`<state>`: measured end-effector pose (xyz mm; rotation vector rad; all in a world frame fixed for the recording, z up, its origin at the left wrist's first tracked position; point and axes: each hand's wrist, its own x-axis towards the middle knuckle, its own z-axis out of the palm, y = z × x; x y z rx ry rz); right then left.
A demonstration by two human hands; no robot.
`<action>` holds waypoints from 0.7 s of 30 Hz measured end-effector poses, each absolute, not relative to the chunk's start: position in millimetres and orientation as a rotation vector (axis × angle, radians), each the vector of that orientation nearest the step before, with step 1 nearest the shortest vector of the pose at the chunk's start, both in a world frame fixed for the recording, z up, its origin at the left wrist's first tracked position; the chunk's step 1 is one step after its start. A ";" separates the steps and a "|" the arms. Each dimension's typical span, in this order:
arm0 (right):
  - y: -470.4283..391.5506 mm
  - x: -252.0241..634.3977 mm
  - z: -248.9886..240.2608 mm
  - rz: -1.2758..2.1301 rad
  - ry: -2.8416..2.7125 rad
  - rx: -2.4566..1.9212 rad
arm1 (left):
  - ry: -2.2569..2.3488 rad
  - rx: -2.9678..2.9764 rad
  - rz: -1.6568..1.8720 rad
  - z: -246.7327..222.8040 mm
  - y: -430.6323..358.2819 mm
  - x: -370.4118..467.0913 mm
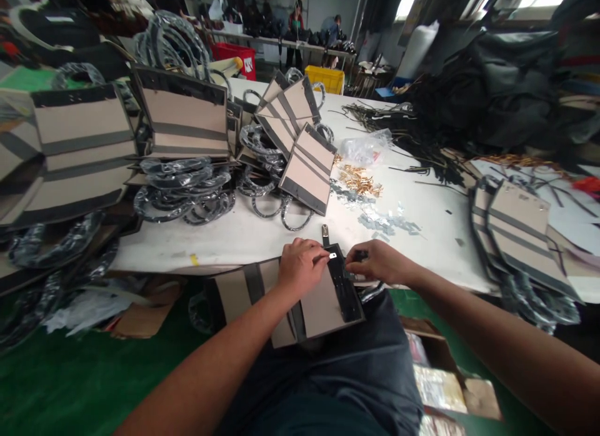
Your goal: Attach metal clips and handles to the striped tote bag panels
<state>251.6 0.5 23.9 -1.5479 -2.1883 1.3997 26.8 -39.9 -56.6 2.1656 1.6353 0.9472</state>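
Note:
A beige bag panel with black strips and a black edge band (323,305) lies across my lap against the table edge. My left hand (302,265) is over the panel, its fingers pinched at a small silver metal plate (333,255) on the black band. Just right of the band is my right hand (375,261), fingers curled together; what they grip is hidden, though something dark shows between them. A short black strap with a gold-coloured clasp (325,233) sticks out past the panel's far edge.
On the white table (422,261) lie grey metal plates (391,223) and gold-coloured fittings (360,180). Bag panels with plastic-wrapped handles (185,117) are stacked left; more panels (518,217) stand right. An open carton (435,373) is on the floor. Two people are far back.

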 end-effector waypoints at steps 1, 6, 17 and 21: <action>-4.6 248.6 21.8 1.438 -2.189 -1.530 | 1.634 2.165 0.952 -56.5 -40.1 26.8; -14.0 242.5 15.5 1.525 -2.195 -1.528 | 1.629 2.169 0.967 -54.9 -41.7 27.2; -21.7 235.4 4.8 1.227 -2.337 -1.602 | 1.630 2.175 0.956 -56.5 -42.8 27.4; -23.2 231.8 5.5 1.183 -2.364 -1.625 | 1.624 2.180 0.960 -56.0 -43.4 27.4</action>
